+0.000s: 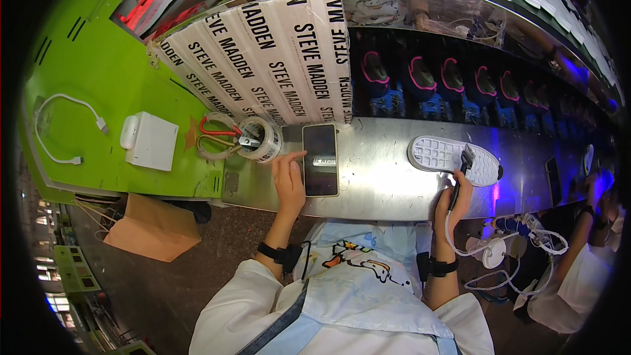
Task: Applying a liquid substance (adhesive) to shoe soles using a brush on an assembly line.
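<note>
My left hand (288, 183) rests at the left edge of a phone (321, 161) that lies face up on the metal bench. Its fingers are stretched out, the index fingertip at the phone's edge, and it holds nothing. Closed around the handle of a brush (467, 158) is my right hand (455, 200). The brush's head sits on a white shoe sole (434, 152), which lies on the bench with its gridded face up. A pale hose (449, 227) runs from beside the brush handle down past my right wrist.
A patterned cardboard box (276, 66) stands behind the phone. Left of it are a cup of tools (266, 143), a white box-shaped device (150, 143) and a white cable (56, 98). Dark shoes with pink rims (420, 73) line the back. Another person's arm (578, 236) is at the right.
</note>
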`<state>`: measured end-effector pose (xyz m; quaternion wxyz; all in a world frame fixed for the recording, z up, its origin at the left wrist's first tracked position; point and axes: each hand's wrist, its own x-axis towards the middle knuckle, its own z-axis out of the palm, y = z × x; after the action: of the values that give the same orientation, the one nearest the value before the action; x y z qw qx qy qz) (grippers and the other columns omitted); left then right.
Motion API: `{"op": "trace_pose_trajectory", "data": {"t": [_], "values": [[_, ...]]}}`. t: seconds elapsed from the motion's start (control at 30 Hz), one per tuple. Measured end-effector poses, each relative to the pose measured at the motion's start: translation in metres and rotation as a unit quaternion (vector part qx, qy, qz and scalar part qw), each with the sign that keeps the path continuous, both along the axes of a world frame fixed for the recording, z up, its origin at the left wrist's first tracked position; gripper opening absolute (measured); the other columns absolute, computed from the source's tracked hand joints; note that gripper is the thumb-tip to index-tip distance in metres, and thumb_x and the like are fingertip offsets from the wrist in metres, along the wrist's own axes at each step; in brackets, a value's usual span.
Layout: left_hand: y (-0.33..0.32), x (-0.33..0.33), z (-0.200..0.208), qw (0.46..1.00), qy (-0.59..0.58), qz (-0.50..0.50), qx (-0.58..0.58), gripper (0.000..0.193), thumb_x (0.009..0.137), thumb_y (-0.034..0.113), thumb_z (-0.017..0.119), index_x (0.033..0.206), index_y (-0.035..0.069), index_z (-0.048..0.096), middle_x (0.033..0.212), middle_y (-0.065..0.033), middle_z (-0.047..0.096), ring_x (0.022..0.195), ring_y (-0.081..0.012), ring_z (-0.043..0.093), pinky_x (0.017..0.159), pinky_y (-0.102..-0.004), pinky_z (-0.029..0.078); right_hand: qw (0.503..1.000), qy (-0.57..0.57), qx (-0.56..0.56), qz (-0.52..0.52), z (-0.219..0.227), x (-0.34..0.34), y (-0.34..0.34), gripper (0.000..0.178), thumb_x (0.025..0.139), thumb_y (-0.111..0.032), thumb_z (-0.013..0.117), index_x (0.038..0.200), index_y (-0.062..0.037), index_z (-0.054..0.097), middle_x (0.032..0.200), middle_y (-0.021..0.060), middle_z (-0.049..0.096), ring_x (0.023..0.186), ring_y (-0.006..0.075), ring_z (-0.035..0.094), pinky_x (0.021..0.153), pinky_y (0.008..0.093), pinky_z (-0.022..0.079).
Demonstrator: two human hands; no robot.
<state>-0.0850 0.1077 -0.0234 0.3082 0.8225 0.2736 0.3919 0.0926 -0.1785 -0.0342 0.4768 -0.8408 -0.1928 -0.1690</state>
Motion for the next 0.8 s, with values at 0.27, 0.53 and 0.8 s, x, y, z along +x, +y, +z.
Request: {"op": "trace_pose_trajectory", "data": {"t": [0.27, 0.53, 0.8], "values": [[0.0002, -0.0007, -0.0008, 1.0, 0.015, -0.016, 0.013, 0.029, 0.095, 0.014, 0.04, 0.103, 0.002, 0.065, 0.093, -0.0119, 0.056, 0.093, -0.0257, 0.051, 0.086, -0.0348, 0.041, 1.0, 0.005, -0.005, -0.012, -0.001, 0.0, 0.0008, 0.041, 0.075, 0.012, 0.047, 0.113, 0.0005, 0.058, 0.103, 0.018, 0.058, 0.097, 0.0329, 0.056, 0.09, 0.038, 0.042], [0.0007, -0.0015, -0.0035, 1.0, 0.015, -0.014, 0.016, 0.03, 0.095, 0.014, 0.04, 0.102, 0.002, 0.066, 0.091, -0.0119, 0.057, 0.091, -0.0257, 0.05, 0.086, -0.0351, 0.04, 1.0, 0.001, 0.0, -0.016, -0.0002, -0.0004, 0.002, 0.028, 0.086, 0.004, 0.052, 0.112, 0.0002, 0.059, 0.101, 0.0165, 0.06, 0.094, 0.03, 0.058, 0.086, 0.0355, 0.045], [0.0013, -0.0022, -0.003, 1.0, 0.016, -0.014, 0.015, 0.03, 0.095, 0.014, 0.04, 0.102, 0.002, 0.066, 0.092, -0.0118, 0.059, 0.091, -0.0256, 0.051, 0.085, -0.0351, 0.041, 1.0, 0.009, 0.011, -0.019, -0.003, 0.0005, 0.0021, 0.023, 0.088, 0.001, 0.054, 0.111, -0.0001, 0.06, 0.101, 0.0161, 0.061, 0.093, 0.0287, 0.059, 0.084, 0.0346, 0.046]]}}
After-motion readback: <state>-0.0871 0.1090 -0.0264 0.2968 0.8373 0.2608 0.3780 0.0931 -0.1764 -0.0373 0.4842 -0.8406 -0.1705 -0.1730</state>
